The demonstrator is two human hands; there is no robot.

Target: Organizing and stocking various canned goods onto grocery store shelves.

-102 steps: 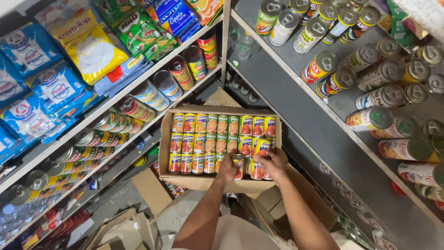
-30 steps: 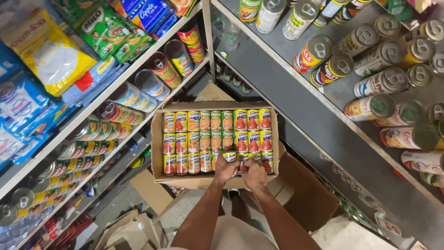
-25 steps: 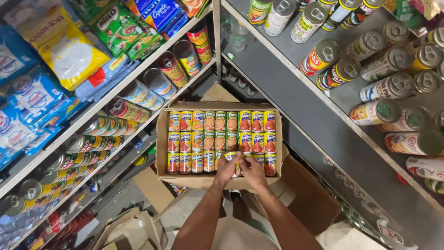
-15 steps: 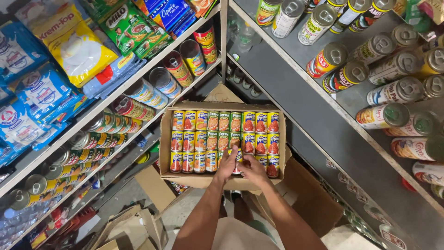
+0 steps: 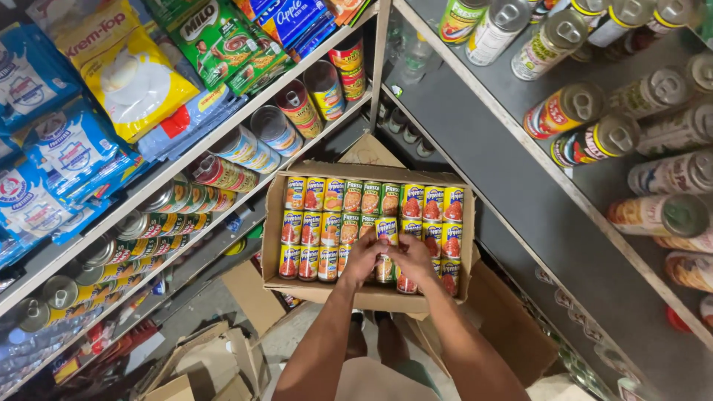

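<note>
Head view: left hand (image 5: 365, 256) and right hand (image 5: 413, 256) meet over one can (image 5: 386, 245), fingers curled, apparently gripping it, in the cardboard box's (image 5: 275, 215) near row. It lies flat, long axis pointing away from the hands, beside its neighbours; best eased in level between them.
</note>
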